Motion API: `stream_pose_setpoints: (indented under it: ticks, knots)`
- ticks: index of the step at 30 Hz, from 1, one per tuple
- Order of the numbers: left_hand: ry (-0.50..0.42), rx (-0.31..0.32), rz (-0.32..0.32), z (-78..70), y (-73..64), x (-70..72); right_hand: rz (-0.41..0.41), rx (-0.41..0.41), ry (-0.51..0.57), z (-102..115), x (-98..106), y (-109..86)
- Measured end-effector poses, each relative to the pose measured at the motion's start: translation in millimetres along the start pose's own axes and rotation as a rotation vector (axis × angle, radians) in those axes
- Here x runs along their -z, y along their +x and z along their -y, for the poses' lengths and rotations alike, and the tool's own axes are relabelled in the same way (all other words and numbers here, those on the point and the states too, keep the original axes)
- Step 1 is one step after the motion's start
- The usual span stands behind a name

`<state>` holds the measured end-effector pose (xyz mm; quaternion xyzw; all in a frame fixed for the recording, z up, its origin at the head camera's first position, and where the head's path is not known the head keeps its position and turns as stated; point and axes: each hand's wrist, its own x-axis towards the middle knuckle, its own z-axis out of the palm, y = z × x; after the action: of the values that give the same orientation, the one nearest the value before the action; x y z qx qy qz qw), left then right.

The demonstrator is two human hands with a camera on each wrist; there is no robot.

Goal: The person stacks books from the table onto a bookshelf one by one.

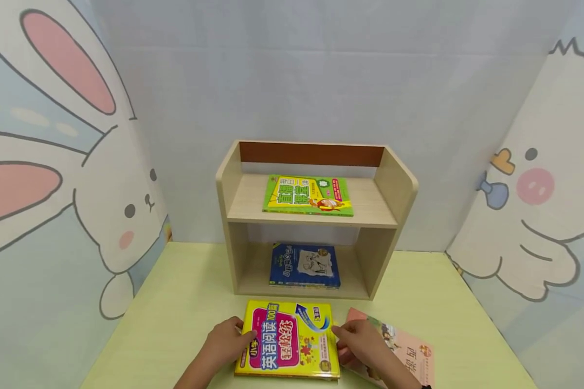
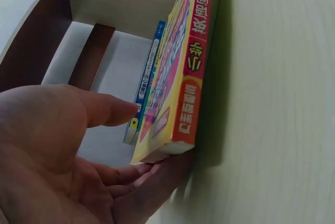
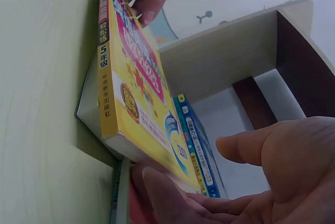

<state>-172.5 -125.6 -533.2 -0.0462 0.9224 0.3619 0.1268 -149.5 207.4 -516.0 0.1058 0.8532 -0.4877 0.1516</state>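
A thick yellow workbook with a pink title panel lies in front of the shelf, its dark-edged underside showing another book beneath. My left hand holds its left edge, thumb over the cover and fingers under the corner. At the right edge, my right hand has its fingers under the corner; in the right wrist view the thumb stands apart from the cover. A salmon-pink book lies slanted on the table, partly hidden by my right hand.
A two-tier wooden shelf stands behind the workbook. Green and yellow books lie on its upper board; blue-covered books lie on the lower one. The pale table meets cartoon-printed curtains at the sides.
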Motion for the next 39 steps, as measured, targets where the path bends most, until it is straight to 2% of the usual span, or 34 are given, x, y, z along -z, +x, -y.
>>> stream_pose_setpoints:
  ticks: [5,10,18,21,23,26,31,36,39]
  knots:
    - [-0.012,-0.008,0.013,2.2,-2.3,-0.4,-0.001,-0.04,0.022,-1,-4,0.0]
    - [-0.023,-0.023,0.02,-1.8,-9.1,1.1,0.001,-0.046,0.052,-7,-7,1.0]
    - [-0.029,-0.141,-0.009,-3.0,-12.5,9.7,-0.049,0.017,0.131,-12,-7,2.0]
    - [-0.073,-0.152,0.014,-1.2,-10.7,13.2,-0.072,0.016,0.164,-9,-5,0.4]
    - [-0.139,-0.154,0.04,-2.6,-11.1,17.2,-0.073,0.011,0.202,-6,-1,-2.2]
    - [-0.28,-0.145,0.097,-9.4,-13.3,28.8,-0.05,0.015,0.258,3,9,-7.6]
    - [-0.459,-0.154,0.159,-23.5,-17.2,55.7,0.036,0.104,0.291,21,35,-18.4]
    - [-0.521,-0.211,0.201,-35.7,-22.7,80.8,0.11,0.182,0.313,43,59,-34.3]
    - [-0.533,-0.246,0.229,-43.8,-27.4,95.7,0.124,0.2,0.331,56,70,-44.8]
